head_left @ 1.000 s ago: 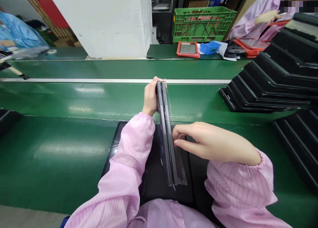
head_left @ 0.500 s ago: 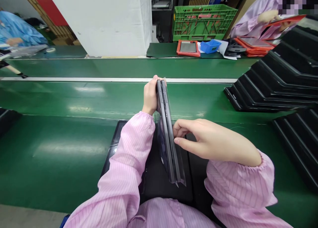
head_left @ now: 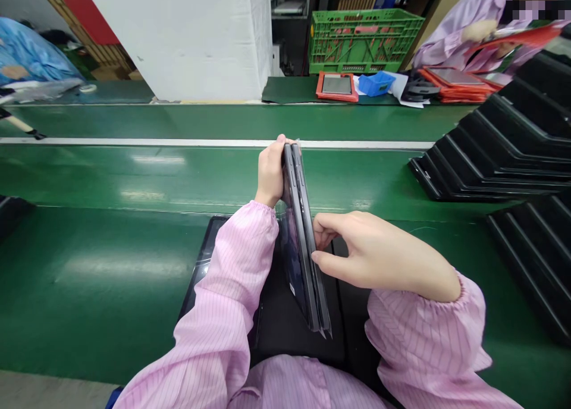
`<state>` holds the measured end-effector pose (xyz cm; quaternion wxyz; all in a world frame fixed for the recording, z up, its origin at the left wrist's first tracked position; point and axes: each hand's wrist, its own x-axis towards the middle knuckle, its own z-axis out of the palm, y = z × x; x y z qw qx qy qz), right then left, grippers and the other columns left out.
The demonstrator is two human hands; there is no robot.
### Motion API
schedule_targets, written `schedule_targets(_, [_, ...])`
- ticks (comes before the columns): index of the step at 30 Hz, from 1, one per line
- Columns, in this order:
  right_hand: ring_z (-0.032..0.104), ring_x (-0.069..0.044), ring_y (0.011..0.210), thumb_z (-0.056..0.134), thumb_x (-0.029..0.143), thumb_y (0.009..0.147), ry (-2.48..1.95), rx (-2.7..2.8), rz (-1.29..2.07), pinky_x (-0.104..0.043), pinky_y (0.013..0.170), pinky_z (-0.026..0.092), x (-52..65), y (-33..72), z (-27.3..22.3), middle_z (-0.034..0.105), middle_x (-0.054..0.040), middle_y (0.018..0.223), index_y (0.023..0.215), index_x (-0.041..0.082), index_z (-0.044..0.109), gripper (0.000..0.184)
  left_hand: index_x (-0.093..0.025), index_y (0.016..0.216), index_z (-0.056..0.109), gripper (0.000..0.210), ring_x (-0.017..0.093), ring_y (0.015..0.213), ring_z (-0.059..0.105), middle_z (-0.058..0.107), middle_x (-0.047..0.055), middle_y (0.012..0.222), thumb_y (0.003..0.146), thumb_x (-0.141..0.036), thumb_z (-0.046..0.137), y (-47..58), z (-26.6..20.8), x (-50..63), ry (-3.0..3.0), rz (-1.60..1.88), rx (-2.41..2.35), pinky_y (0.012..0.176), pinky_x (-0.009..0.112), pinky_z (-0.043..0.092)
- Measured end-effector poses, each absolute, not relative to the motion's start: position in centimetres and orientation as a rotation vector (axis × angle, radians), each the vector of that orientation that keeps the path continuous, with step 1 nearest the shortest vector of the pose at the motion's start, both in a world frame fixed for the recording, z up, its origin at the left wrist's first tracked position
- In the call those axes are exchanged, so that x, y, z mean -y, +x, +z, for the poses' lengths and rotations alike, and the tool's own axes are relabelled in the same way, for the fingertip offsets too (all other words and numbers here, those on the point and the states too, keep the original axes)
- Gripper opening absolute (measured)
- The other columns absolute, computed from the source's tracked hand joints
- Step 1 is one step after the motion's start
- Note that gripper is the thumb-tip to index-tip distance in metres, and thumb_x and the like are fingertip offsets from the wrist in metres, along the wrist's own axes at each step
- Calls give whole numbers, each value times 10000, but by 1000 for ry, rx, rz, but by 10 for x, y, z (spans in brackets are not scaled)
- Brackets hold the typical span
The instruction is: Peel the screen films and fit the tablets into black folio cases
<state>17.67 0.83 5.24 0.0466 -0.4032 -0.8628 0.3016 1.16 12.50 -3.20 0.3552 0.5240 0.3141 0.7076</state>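
Two dark tablets (head_left: 307,242) stand on edge, pressed together face to back, with clear film sticking out at their near end. At the far end, my left hand (head_left: 270,171) is closed round them. My right hand (head_left: 352,245) is at their right side with curled fingers, the thumb tip on the edge and the other fingertips partly hidden against the outer face. Beneath them is a black padded surface (head_left: 276,332). Another dark, glossy tablet-like panel (head_left: 203,263) lies partly under my left forearm.
Stacked black tablet-like cases (head_left: 491,150) rise on the right, with another stack (head_left: 535,254) nearer. A white strip (head_left: 178,142) crosses the green bench (head_left: 111,266). Beyond are a green crate (head_left: 366,40), a blue bin (head_left: 376,84), red-framed tablets (head_left: 336,85) and two co-workers.
The near end of the tablets has swung slightly right and the two sit closer together. My right hand has stayed at their side. The co-worker at the right has shifted a red item.
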Motion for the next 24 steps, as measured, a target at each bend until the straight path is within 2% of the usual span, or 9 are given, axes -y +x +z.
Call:
schedule_targets(6, [536,-129,624,598,278,806,-1230,2658,876,-283,609,376,-8,176,54,622,59,700,733,215,525,121,-205,651,607,535,125,500,468,524,1,578,944,-599,395,14,-28,-122,1381,1817,-803,482,267,375])
schedule_targets(17, [537,-124,601,677,320,794,-1159,2669,927,-266,589,360,-8,174,58,628,48,678,715,203,590,166,-209,651,591,615,130,511,491,519,-1,582,948,-660,295,19,-18,-109,1452,1800,-732,531,285,433])
schedule_targets(24, [587,-128,657,662,273,832,-1031,2470,995,-254,642,418,-8,183,63,647,35,702,690,190,577,185,-213,711,648,527,162,599,550,603,18,649,951,-600,381,24,0,-78,1597,1737,-675,601,307,451])
